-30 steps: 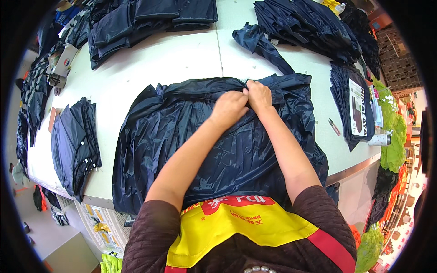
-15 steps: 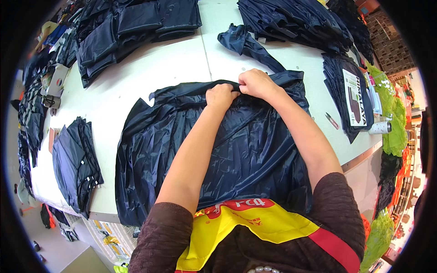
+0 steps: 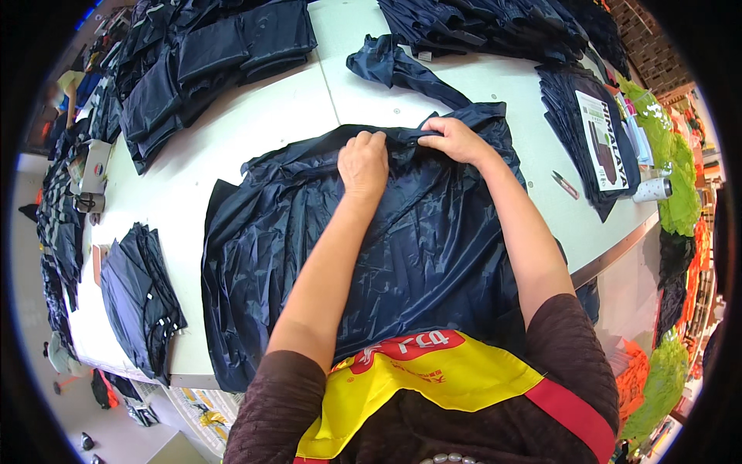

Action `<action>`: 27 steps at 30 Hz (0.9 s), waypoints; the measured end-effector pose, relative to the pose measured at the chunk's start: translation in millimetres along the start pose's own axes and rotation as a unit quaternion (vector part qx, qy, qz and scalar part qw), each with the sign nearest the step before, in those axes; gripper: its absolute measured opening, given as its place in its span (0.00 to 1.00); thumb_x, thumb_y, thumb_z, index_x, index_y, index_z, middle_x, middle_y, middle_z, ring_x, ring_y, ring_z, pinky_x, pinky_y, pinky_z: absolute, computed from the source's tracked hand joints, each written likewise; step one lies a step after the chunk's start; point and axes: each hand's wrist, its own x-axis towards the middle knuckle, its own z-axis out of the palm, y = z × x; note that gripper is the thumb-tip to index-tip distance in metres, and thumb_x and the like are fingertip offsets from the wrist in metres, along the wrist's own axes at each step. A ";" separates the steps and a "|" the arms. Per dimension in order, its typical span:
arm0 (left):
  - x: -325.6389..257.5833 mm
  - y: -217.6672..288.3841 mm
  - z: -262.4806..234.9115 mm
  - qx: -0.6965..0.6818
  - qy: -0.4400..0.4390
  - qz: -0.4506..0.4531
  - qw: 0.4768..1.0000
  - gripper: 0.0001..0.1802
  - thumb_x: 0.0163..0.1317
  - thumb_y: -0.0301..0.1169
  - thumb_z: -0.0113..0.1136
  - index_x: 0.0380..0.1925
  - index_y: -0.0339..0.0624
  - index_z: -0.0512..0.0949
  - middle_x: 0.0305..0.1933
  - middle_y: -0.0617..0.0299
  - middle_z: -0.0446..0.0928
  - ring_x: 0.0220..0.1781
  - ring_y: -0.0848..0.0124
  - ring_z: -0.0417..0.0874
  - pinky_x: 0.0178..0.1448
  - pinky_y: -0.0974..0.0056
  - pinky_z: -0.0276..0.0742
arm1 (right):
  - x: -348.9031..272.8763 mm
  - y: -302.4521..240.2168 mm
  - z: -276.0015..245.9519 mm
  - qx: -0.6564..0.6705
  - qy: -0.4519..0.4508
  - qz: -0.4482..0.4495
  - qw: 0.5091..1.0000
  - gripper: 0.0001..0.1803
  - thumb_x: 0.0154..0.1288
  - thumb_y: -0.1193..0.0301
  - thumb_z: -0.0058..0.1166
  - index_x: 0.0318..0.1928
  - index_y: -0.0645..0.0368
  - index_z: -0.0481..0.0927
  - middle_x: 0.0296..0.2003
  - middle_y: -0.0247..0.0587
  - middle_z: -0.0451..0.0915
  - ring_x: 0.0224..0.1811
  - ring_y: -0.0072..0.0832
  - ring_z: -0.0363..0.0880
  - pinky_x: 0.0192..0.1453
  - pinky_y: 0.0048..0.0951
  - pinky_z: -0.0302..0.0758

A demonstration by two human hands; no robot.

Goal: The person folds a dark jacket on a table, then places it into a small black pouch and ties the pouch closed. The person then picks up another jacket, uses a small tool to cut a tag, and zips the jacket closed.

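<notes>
A dark navy garment of shiny, thin fabric (image 3: 433,247) lies spread and wrinkled on the white table, its lower part reaching my apron. My left hand (image 3: 363,164) is closed on the gathered upper edge of it, fingers curled over the cloth. To the right, my right hand (image 3: 454,141) pinches the same edge between thumb and fingers, a short gap from the left. A loose dark sleeve-like length of fabric (image 3: 402,71) stretches away from the garment's far right corner. Small details along the held edge are too fine to make out.
Stacks of folded dark garments (image 3: 209,69) and more dark cloth (image 3: 487,29) line the table's far side. A smaller dark pile (image 3: 139,294) sits at left. At right are thread snips (image 3: 566,184), a garment stack with a printed sheet (image 3: 603,143) and a white cylinder (image 3: 653,190).
My hands have moved apart along the garment's upper edge, the left one shifting slightly left, the right one slightly right. The whole view has tilted a little.
</notes>
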 end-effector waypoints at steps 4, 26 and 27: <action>-4.0 24.6 6.1 -0.274 0.092 -0.132 0.948 0.07 0.50 0.25 0.64 0.30 0.37 0.78 0.29 0.58 0.77 0.33 0.68 0.79 0.41 0.66 0.75 | 7.0 1.2 -4.9 0.021 -0.012 -0.017 1.000 0.14 0.59 0.66 0.56 0.39 0.64 0.78 0.31 0.44 0.79 0.34 0.27 0.75 0.43 0.27 0.70; 8.7 39.9 -12.8 -0.084 0.095 -0.095 0.987 0.05 0.52 0.32 0.58 0.21 0.45 0.75 0.25 0.59 0.76 0.31 0.58 0.77 0.34 0.52 0.74 | 6.5 -21.9 1.4 -0.022 0.036 -0.052 0.998 0.11 0.60 0.68 0.57 0.37 0.63 0.78 0.28 0.41 0.78 0.31 0.25 0.74 0.40 0.26 0.70; 7.9 41.0 -13.5 -0.090 0.093 -0.129 0.983 0.05 0.53 0.32 0.58 0.21 0.45 0.76 0.25 0.58 0.77 0.32 0.57 0.78 0.35 0.51 0.75 | 7.5 -23.7 0.8 -0.045 0.040 -0.051 0.997 0.11 0.59 0.68 0.57 0.37 0.63 0.78 0.28 0.43 0.78 0.31 0.28 0.75 0.39 0.27 0.71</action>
